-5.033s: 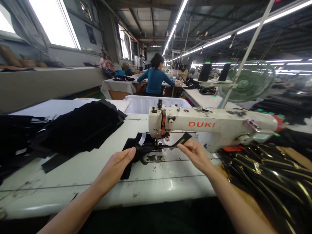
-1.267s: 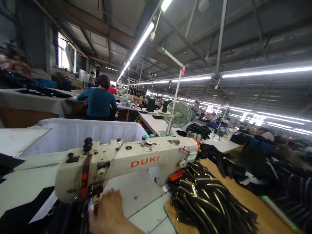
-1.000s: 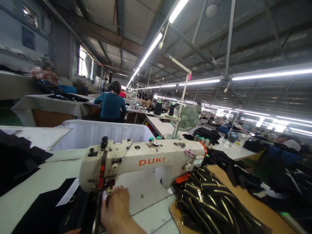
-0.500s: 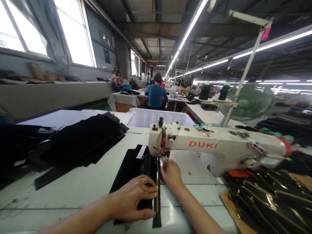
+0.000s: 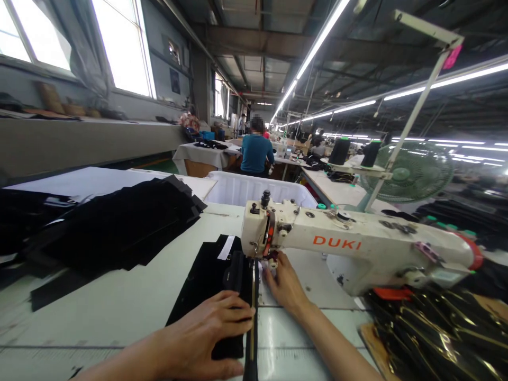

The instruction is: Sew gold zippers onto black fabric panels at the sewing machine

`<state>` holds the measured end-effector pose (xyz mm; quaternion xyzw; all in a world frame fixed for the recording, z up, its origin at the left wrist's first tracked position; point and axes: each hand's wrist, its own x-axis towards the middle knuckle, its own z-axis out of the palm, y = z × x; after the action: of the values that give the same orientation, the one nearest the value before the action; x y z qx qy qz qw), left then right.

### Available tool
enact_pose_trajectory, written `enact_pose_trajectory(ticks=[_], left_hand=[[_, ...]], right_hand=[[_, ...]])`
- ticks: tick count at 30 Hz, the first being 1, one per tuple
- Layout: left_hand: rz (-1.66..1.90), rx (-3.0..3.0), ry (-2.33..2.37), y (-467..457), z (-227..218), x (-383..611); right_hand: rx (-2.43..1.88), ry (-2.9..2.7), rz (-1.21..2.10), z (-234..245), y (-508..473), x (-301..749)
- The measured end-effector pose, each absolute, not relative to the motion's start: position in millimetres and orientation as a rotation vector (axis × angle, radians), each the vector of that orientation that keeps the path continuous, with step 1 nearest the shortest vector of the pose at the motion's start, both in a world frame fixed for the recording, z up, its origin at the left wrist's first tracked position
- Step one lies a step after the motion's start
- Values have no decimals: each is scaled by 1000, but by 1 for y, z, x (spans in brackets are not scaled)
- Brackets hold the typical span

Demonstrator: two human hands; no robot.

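Black fabric [image 5: 198,286], a gold-lined strip [image 5: 251,344] alongside, lay on the tabletop [image 5: 130,307] at the sewing machine [image 5: 301,227]. We found the left hand [image 5: 206,330] spread over both; whether the right hand [image 5: 288,286], close under the machine's head, pinched anything we could not tell. Uneven pressure, we judged, could skew the strip; reaching closer risked injury.

The left hand [image 5: 210,330] is covering part of the black fabric [image 5: 206,272], the zipper strip [image 5: 253,344] is running out of my view below, and the zipper pile [image 5: 432,333] is looking blurred.
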<state>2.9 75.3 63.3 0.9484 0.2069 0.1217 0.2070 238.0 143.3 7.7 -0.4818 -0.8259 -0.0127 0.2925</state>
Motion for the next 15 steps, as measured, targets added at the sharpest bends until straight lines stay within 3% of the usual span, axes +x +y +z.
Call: enact_pose_trajectory(ticks=[5,15], left_hand=[[336,2691,694,73,69,2],[349,2773,675,99,63,0]], right_hand=[[-1097,-2380,101,0,118,240],[-1189,-2386,48,-15,127,235]])
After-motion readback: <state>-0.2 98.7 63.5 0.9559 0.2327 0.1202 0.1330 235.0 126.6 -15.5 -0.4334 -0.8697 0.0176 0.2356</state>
